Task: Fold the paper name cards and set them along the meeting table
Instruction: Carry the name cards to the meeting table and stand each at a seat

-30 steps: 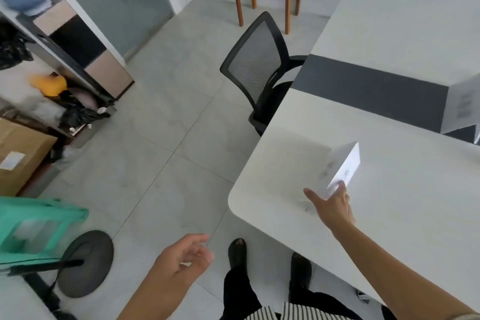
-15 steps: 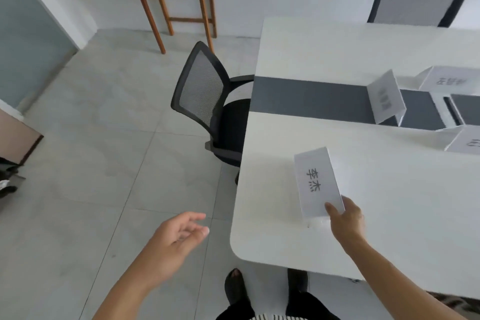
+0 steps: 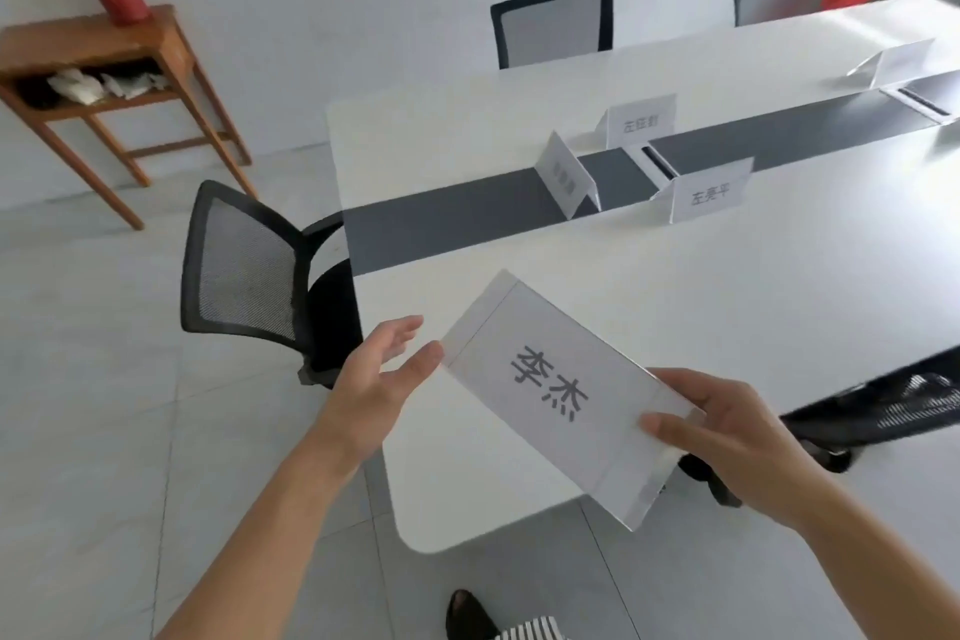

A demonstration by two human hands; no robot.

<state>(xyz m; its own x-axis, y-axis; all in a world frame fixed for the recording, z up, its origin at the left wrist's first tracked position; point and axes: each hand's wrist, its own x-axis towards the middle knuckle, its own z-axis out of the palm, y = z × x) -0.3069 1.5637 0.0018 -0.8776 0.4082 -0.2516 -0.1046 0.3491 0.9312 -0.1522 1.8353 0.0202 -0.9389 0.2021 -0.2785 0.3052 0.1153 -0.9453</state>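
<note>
The right hand [image 3: 727,437] grasps the name card [image 3: 545,395] by its lower right end, thumb on top and the other fingers under it, and holds it in the air over the near corner of the meeting table [image 3: 779,286], not resting on it. The left hand [image 3: 379,379] is spread, with nothing in it, and its thumb is just at the upper left edge of the card; whether it touches the paper I cannot tell. The card shows crease lines near both ends but looks mostly flat, so I judge the step in hand is the folding of this card, not the placing. Further along the table from this corner, three folded cards [image 3: 571,177] already stand beside the dark centre strip [image 3: 467,218], and a fourth is far behind. The next move probably needs the left hand to take the free end, so that both hands can bend the paper along the creases into a standing shape before it goes down on the white surface.
</note>
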